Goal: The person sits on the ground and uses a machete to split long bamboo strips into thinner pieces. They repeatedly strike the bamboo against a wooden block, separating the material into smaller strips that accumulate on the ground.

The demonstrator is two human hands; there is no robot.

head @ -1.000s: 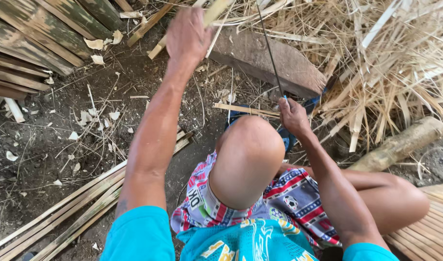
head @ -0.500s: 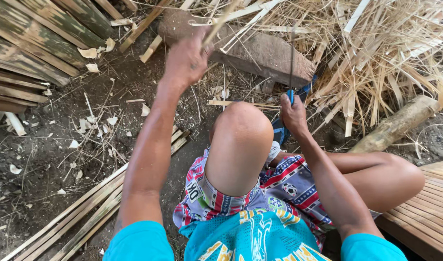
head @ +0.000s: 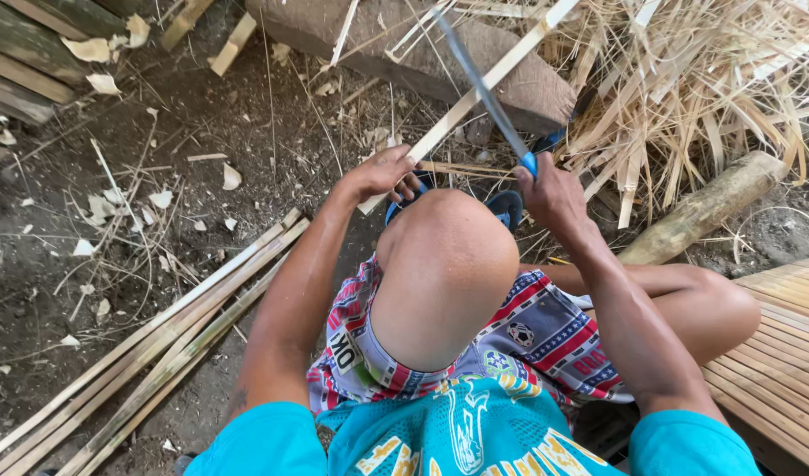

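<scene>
Head view: left hand (head: 382, 174) gripping bamboo strip (head: 475, 92) just beyond raised knee (head: 444, 264); right hand (head: 554, 196) clenched on knife (head: 485, 92), blade laid against strip.

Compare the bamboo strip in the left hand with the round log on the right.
The bamboo strip is thin, flat and pale; the log is thick, round and darker. The strip is held up off the ground by the left hand; the log lies untouched on the ground. Both slant up to the right.
</scene>
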